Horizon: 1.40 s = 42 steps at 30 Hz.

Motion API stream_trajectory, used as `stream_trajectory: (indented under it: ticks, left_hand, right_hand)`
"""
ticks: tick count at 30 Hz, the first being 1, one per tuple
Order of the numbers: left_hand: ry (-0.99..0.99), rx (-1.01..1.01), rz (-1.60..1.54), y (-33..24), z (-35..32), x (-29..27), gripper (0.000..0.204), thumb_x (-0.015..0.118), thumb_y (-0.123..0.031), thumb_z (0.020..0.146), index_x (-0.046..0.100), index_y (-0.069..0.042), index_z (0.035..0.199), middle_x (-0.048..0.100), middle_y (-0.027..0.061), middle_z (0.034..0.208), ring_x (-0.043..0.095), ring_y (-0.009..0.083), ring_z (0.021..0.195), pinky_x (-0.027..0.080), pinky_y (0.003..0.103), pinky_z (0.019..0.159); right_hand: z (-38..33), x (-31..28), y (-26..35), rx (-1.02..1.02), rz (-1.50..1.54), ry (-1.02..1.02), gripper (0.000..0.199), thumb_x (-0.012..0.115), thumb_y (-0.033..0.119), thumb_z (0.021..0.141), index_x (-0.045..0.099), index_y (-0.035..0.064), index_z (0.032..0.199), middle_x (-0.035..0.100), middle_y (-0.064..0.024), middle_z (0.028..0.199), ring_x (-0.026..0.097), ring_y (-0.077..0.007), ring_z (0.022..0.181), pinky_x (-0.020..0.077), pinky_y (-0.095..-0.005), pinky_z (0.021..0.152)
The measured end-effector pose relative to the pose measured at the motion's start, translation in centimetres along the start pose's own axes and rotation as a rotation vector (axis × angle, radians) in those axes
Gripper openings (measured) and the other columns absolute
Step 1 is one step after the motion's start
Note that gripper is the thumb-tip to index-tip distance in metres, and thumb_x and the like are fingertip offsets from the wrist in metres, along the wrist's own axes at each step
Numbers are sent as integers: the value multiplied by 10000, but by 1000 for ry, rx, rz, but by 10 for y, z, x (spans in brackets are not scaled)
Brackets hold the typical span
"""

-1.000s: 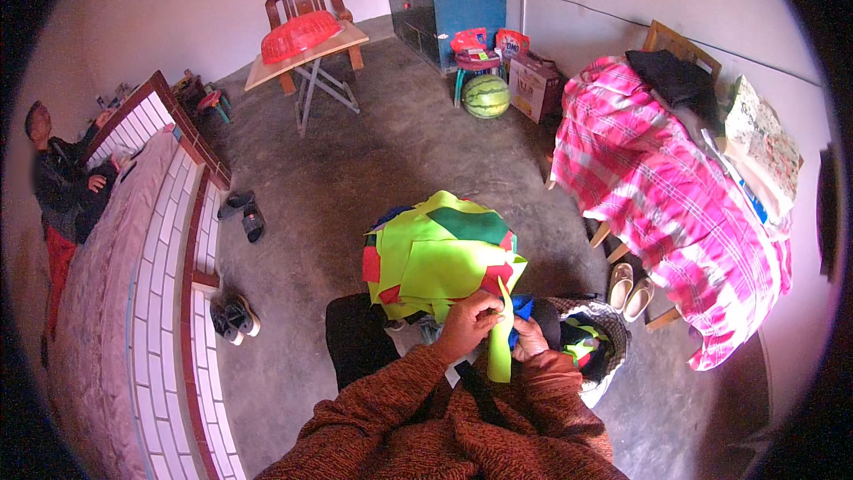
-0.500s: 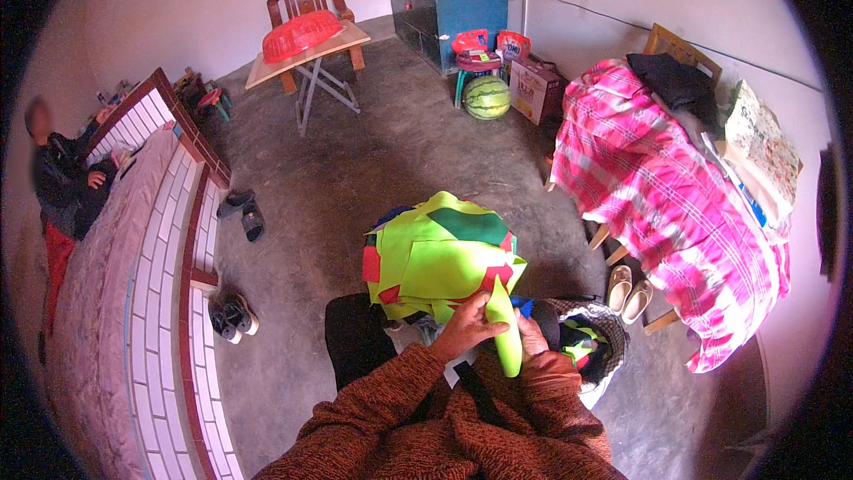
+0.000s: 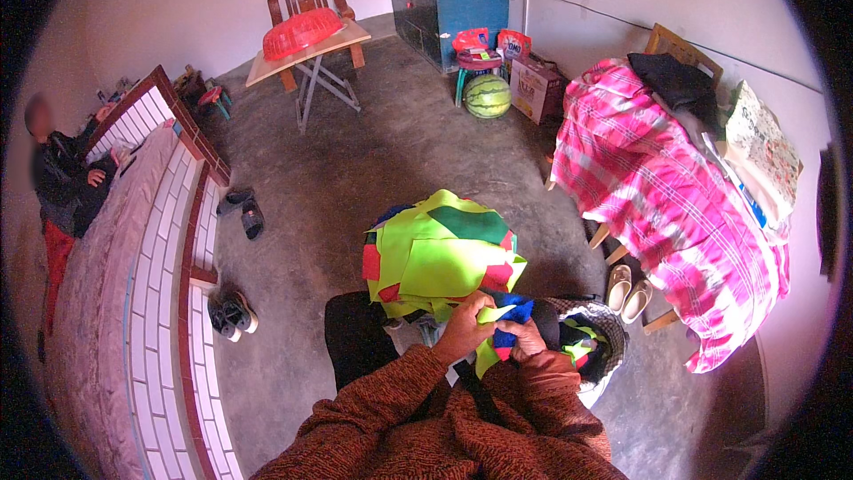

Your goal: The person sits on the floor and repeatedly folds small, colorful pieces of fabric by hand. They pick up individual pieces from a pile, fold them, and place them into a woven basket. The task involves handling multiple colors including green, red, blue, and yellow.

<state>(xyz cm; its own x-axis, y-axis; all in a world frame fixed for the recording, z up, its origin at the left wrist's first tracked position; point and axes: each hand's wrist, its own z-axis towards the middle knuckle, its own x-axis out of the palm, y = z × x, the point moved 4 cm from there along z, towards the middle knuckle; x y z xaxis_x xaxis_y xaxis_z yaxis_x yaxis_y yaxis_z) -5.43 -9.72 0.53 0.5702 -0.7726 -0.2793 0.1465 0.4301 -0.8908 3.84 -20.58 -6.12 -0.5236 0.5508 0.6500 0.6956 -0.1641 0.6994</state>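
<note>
Over my lap, my left hand (image 3: pixel 466 327) pinches a neon yellow-green cloth piece (image 3: pixel 486 357), one end of which sticks out past the fingers. Close beside it, my right hand (image 3: pixel 526 339) is closed on a blue cloth piece (image 3: pixel 517 309). The two pieces overlap between the hands, so I cannot tell whether they are joined. Just beyond the hands lies a heap of cloth pieces (image 3: pixel 440 268), mostly neon yellow-green with dark green, red and blue among them. By my right knee a checked bag (image 3: pixel 615 338) holds more coloured cloth scraps (image 3: pixel 582 338).
A brick-sided bed (image 3: pixel 164 302) runs along the left, where a person (image 3: pixel 71 169) sits. Dark shoes (image 3: pixel 233 316) stand beside it. On the right are a pink plaid-covered seat (image 3: pixel 657 213) and pale slippers (image 3: pixel 628 293). Ahead are a folding table (image 3: pixel 355 34) and a watermelon (image 3: pixel 488 96).
The yellow-green piece, held upright between both hands before, is now folded down near my left fingers. The blue cloth shows more fully by my right hand. The heap looks unchanged.
</note>
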Motion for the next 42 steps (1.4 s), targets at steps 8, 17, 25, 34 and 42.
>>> stream_trajectory:
  ticks: [8,17,25,34,42]
  left_hand:
    - [-174,-295,-289,17,-4,-2,343,675,-57,710,526,2,1013,587,95,960,563,189,911,441,317,823]
    - [-71,-397,-455,3,-6,-7,219,669,-82,765,561,-70,956,585,30,868,551,131,803,450,289,719]
    - [-114,-335,-465,-24,-1,-21,205,648,-61,762,558,-69,947,582,38,893,550,138,810,450,295,728]
    - [-384,-321,-517,-19,5,-56,189,613,-49,777,561,-67,958,553,12,911,526,111,832,441,264,739]
    - [-364,-187,-496,-30,40,-82,198,560,-70,851,534,-46,1046,552,23,963,517,99,851,438,260,763]
  right_hand:
    - [-6,-2,8,-96,83,-97,406,679,-25,690,568,76,1068,629,-42,894,623,-207,789,529,-369,720]
    - [-6,-10,7,-85,154,-91,393,655,-28,680,561,63,1050,625,-53,873,623,-217,780,529,-365,728]
    - [-2,-9,9,-118,181,-113,421,664,-7,686,545,47,1086,626,-45,899,619,-211,804,514,-356,775]
    - [6,-26,8,-185,245,-112,346,679,86,712,545,16,1023,616,-70,796,598,-178,632,506,-271,570]
    - [10,-27,7,-171,399,-75,341,660,45,723,543,19,1043,629,-85,851,608,-190,647,503,-279,518]
